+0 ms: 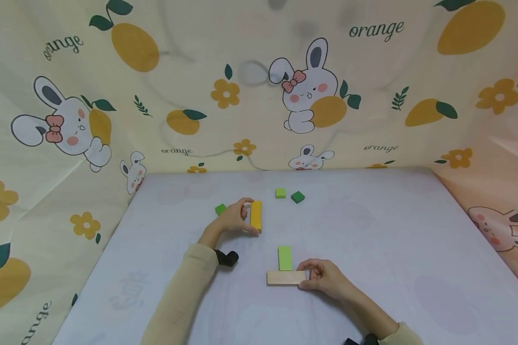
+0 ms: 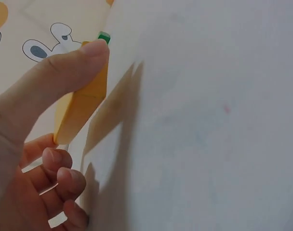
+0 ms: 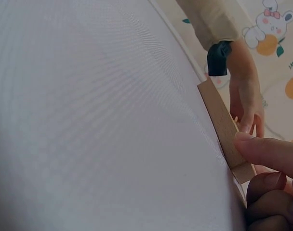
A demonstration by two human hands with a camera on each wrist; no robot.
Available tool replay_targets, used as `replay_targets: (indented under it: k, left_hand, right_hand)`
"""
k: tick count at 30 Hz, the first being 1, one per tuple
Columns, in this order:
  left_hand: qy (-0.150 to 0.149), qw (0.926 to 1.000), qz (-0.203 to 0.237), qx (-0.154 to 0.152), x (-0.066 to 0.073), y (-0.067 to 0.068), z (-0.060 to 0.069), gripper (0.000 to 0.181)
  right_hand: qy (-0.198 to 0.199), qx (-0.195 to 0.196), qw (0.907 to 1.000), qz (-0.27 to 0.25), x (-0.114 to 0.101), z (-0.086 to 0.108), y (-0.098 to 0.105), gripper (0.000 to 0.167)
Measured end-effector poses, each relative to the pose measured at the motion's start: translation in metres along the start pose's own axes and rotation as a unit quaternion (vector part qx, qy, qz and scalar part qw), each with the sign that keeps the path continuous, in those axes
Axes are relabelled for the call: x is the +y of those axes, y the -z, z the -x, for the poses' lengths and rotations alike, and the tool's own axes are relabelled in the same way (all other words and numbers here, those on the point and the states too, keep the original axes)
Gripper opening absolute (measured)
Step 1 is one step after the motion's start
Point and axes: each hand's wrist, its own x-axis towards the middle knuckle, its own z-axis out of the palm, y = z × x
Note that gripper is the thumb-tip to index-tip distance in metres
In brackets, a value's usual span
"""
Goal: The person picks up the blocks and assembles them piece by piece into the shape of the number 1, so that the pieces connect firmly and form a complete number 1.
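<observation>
1. Pale tabletop (image 1: 371, 225) carries the scene; around its middle is the yellow block (image 1: 256, 216), clamped end to end by the left hand (image 1: 232, 218); I cannot tell whether the block touches the surface.
2. Nearer, the right hand's (image 1: 330, 279) fingers clamp the right end of the wooden block (image 1: 282, 278), the light green bar (image 1: 285, 258) just beyond it.
3. Farther back, the light green cube (image 1: 280, 193) and dark green block (image 1: 298, 197) sit near each other.
4. Cloth (image 1: 241, 28) printed with rabbits, flowers and "orange" rises behind and at both sides.

Lettering (image 1: 376, 30): "orange" | count: five | on: patterned cloth backdrop (image 1: 224, 38) | view: head
</observation>
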Motion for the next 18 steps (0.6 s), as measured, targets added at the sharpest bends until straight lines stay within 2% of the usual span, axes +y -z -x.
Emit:
replay_targets:
  k: [6,18]
  left_hand:
    - [-0.003,0.9999,0.005,0.008,0.001,-0.005,0.003,0.095]
    - [0.013,0.9996,0.006,0.023,0.009,-0.013,0.008,0.098]
  right_hand:
    - [0.005,0.000,1.0000,-0.001,0.000,0.000,-0.001,0.040]
    - [0.008,0.007,0.9999,0.002,-0.002,0.001,-0.001,0.040]
